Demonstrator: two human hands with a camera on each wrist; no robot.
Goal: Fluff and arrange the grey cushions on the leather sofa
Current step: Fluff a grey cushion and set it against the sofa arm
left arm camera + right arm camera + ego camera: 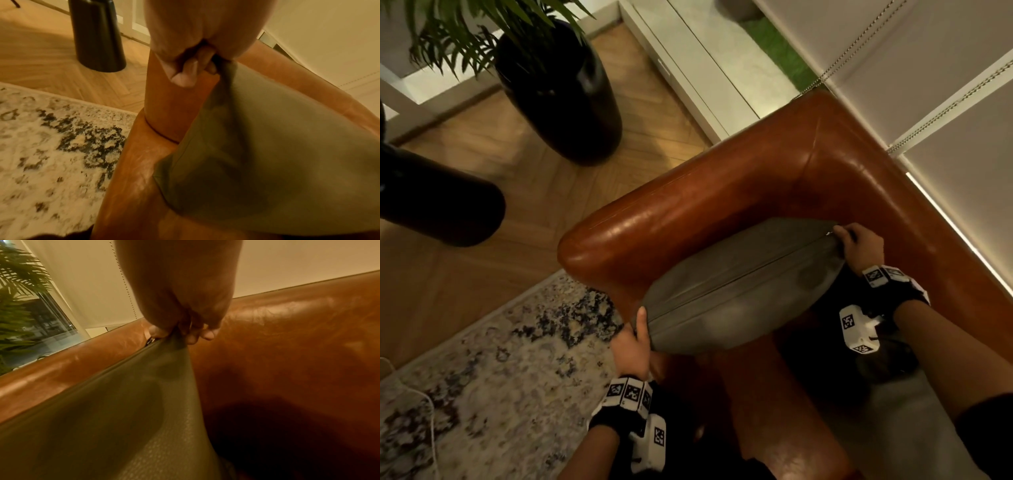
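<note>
Now both hands pinch the grey cushion (743,291) by opposite corners, left hand (631,346) near the armrest, right hand (861,248) toward the backrest, holding it over the leather sofa (722,192) seat.

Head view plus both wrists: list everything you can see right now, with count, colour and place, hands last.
grey cushion: one, grey, zipped edge up, held over the sofa corner beside the armrest.
leather sofa: one, brown, filling the right and centre; only its corner and armrest show.
planter: one, black, on the wood floor beyond the armrest, holding a green plant.
second dark object: one, black, left edge; cannot tell what it is.
rug: one, cream with dark mottling, in front of the sofa.
blinds: pale, with bead chains, behind the sofa.
left hand: grips the cushion's near corner.
right hand: pinches the far corner by the zip end.
</note>
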